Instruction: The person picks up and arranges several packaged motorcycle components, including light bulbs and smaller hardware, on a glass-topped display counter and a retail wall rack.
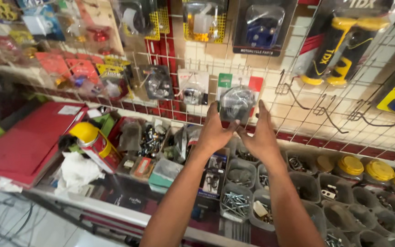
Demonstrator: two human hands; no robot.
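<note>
Left hand (215,132) and right hand (262,135), fingers spread, clasp a clear parts packet (237,103) with green-white-red header card against the wire display grid (298,98); yellow-black handlebar grips (341,45) hang right.

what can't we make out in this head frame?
- Part inside the clear packet: glare and plastic blur it.
- Left hand and right hand: palms face away, so the grip on the packet is unclear.
- Tub contents: too small to identify.
- Grips: tops cut off by the upper edge.
</note>
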